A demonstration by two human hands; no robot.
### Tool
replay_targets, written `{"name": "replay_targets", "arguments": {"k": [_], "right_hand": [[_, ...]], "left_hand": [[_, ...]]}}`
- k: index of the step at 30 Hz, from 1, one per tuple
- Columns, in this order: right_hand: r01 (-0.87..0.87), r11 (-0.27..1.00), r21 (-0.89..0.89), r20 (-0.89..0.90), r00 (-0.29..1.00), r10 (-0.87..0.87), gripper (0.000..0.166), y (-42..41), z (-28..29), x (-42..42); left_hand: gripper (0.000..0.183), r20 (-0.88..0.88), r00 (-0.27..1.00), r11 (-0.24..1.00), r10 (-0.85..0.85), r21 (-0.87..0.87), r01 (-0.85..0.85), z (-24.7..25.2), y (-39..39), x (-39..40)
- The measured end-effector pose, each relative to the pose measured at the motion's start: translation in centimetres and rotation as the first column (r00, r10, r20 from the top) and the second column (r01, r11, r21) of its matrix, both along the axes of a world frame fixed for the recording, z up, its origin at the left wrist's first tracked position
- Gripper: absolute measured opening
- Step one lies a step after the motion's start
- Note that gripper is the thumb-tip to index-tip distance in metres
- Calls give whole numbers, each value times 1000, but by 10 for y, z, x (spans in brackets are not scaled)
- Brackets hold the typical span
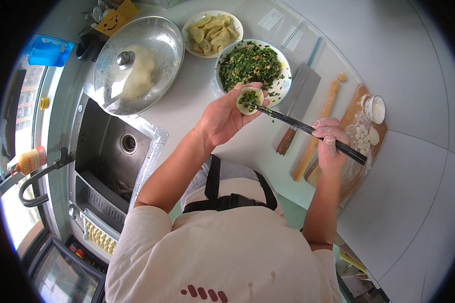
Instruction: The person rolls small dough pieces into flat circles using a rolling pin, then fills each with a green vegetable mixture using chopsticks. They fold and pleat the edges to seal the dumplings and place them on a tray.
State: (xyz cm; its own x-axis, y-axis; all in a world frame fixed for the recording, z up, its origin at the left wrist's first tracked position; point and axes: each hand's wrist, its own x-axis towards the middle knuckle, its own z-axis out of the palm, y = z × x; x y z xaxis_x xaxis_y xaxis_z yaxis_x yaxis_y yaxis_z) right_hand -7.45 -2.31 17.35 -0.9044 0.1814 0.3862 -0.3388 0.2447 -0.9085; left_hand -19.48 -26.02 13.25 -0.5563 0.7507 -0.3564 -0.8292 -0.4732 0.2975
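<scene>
On the fingers of my left hand [227, 115] lies a round dough wrapper [243, 108], with chopped green filling [248, 98] on it. My right hand [330, 142], dusted with flour, grips a pair of black chopsticks [295, 123] whose tips touch the filling. Just beyond the wrapper stands a white bowl [285, 84] of the same chopped green mixture. To the bowl's right lies a cleaver [301, 89] with a wooden handle, and beside it a wooden rolling pin [318, 128]. Small dough pieces [361, 137] and flour are on a wooden board [352, 110] beneath and past my right hand.
A plate [238, 47] of cooked dumplings stands behind the bowl. Left of it is a large pan with a glass lid [163, 41]. The steel sink [98, 140] and faucet [32, 200] are at left, a tray of dumplings [100, 238] below them. A small flour bowl [374, 110] sits on the board.
</scene>
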Motion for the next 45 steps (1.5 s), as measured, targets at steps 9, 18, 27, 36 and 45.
{"name": "replay_targets", "arguments": {"k": [9, 18, 27, 36, 45], "right_hand": [[-90, 985, -150, 121, 987, 109, 35, 19, 4, -4], [-77, 918, -389, 147, 979, 145, 38, 21, -7, -3], [-148, 921, -359, 84, 978, 190, 40, 28, -9, -1], [-90, 920, -381, 81, 988, 130, 39, 26, -8, 1], [151, 906, -396, 136, 985, -105, 35, 30, -20, 3]], "left_hand": [[50, 37, 996, 997, -79, -22, 80, 18, -7, 11], [46, 78, 992, 995, -101, 29, 99, 32, -10, 16], [47, 22, 995, 995, -96, -31, 96, 34, -9, 20], [46, -37, 998, 997, -60, -60, 57, 30, -10, 22], [39, 46, 999, 999, 28, -36, -26, 23, -14, 22]]}}
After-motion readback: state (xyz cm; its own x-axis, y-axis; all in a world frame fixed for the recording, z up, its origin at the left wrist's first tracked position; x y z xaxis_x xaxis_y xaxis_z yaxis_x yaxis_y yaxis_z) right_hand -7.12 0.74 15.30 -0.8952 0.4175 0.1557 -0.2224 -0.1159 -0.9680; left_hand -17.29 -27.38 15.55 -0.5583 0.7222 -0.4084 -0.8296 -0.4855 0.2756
